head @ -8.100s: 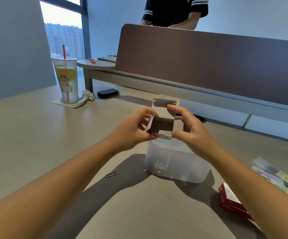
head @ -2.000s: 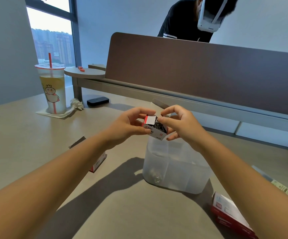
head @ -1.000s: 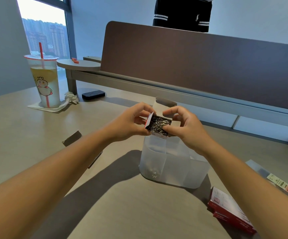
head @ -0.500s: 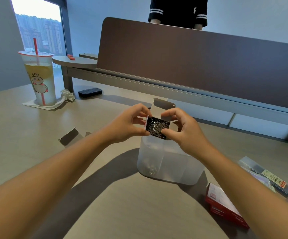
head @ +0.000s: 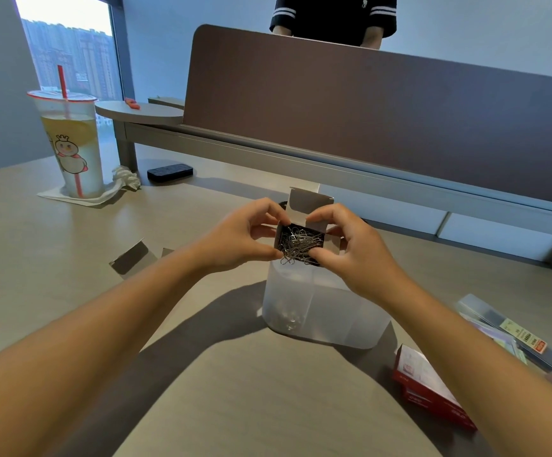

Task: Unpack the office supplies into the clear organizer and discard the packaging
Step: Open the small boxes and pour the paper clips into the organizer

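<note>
So far only part of the unpacking looks done. Both hands hold a small cardboard box of paper clips point(head: 301, 240) directly above the clear organizer point(head: 325, 311): the left hand point(head: 240, 234) pinches the box's left wall between thumb and curled fingers, and the right hand point(head: 350, 245) pinches the right side, its thumb on the near edge and its forefinger hooked over the raised top flap. The box is open, mouth tilted toward the person, and the paper clips point(head: 299, 244) sit in a tangled heap inside, a few already hanging over the near lip just beside the right thumb. Below the hands, a few clips seem to lie at the bottom of the organizer's left compartment, though the frosted wall blurs them; the compartments to the right look unfilled from here. I judge that this box has yet to be emptied. Well to the left of the left hand, an opened grey carton point(head: 132, 258) lies on the desk point(head: 70, 291), which suggests one pack is finished but its packaging is not yet discarded. Near the right forearm, red-and-white boxes point(head: 429, 384) and clear-wrapped packets point(head: 515, 331) wait unopened, so most of the job is left.
</note>
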